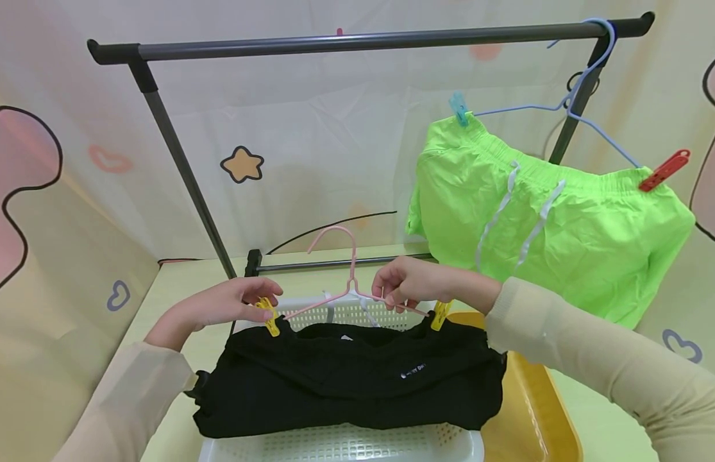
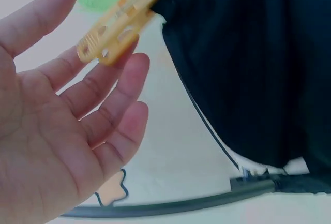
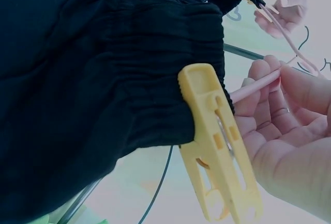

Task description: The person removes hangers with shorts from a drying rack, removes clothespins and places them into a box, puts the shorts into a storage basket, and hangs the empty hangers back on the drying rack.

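A black garment with a gathered elastic edge hangs from a pink hanger. One yellow clothespin clips its left end, and another yellow clothespin clips the right end. Beside the left clothespin is my left hand; in the left wrist view its thumb stands apart and the fingers are loosely bent at the clip's handles. With thumb and fingers, my right hand pinches the hanger's right arm, just inward of the right clothespin.
Bright green shorts hang from a blue hanger on the dark rack bar, held by a blue clothespin and a red clothespin. Below the black garment stands a white basket, with a yellow tray to its right.
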### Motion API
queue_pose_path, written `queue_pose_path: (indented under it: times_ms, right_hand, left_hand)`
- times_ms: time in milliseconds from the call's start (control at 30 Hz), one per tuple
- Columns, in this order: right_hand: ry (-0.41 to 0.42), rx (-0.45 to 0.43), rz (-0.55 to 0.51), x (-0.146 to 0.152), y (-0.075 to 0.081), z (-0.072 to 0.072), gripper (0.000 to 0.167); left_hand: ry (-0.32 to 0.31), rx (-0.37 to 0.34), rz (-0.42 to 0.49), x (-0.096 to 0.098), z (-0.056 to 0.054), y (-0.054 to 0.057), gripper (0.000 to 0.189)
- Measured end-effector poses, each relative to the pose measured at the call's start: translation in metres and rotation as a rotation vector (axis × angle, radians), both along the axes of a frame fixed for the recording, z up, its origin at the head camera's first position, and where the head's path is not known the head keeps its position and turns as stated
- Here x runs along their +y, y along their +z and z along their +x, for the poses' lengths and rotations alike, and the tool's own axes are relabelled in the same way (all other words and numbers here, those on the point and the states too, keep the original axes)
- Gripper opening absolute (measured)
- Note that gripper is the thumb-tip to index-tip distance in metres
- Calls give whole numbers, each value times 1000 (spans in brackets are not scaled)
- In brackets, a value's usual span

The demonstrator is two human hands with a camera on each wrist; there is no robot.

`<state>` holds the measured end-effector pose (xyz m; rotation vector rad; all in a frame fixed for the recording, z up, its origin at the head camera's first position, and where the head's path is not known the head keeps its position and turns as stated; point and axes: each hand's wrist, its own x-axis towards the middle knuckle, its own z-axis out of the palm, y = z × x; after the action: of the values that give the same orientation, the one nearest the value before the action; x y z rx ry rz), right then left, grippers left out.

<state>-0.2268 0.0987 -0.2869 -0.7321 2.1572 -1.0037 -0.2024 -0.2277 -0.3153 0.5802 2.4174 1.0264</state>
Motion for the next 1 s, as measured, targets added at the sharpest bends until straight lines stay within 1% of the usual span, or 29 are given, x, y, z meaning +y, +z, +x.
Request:
queue_pose_path:
  times_ms: [133, 267, 467, 567, 767, 867, 1000]
  right_hand:
    - [2, 5, -3, 0, -1, 0, 9]
    - [-6, 2, -5, 0, -2, -1, 9]
    - [-31, -10, -2, 1, -3, -1, 10]
    - [-45, -12, -6, 1, -4, -2, 10]
    - [-58, 1, -13, 1, -6, -3, 9]
    - [-68, 0, -15, 0, -5, -2, 9]
    - [-65, 13, -16, 1, -6, -2, 9]
  left_hand:
    - [-26, 42, -15, 13, -2, 5, 41]
    - [-35, 56, -20, 24, -3, 9, 39]
    - [-53, 37, 21, 39, -4, 10, 39]
    - [-73, 28, 43, 46, -6, 9, 37]
    - [-96, -15, 100, 58, -7, 8, 29]
    - [-99, -32, 108, 63, -8, 8, 28]
    - [-102, -37, 111, 66, -9, 6, 29]
